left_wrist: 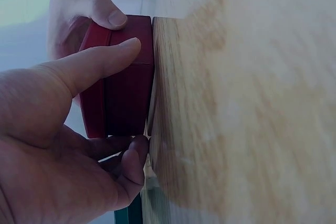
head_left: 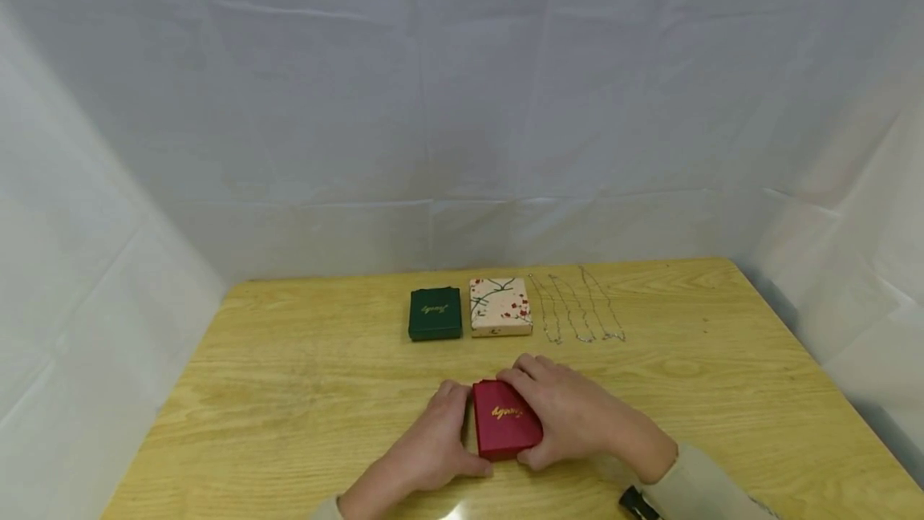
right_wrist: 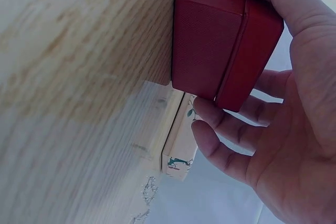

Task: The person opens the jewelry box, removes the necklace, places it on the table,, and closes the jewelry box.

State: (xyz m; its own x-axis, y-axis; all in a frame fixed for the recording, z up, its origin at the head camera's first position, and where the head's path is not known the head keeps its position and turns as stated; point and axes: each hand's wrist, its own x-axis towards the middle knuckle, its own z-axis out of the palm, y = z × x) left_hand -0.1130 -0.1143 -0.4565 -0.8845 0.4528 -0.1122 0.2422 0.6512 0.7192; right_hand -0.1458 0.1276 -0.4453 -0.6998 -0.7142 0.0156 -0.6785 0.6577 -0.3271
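A closed red jewelry box with gold lettering on its lid sits on the table between both hands. My left hand grips it from the left; in the left wrist view the thumb lies along the front wall, and the fingers bend round the far corner. From the other side my right hand holds the box, its thumb at the front and its fingers reaching over the lid to the back. The right wrist view shows the seam between lid and base on the red box.
Behind the hands lie a green jewelry box and a cream box with a floral print. Several thin silver necklaces are laid out to the right of them. A black object shows beside the right sleeve. White sheeting surrounds the wooden table.
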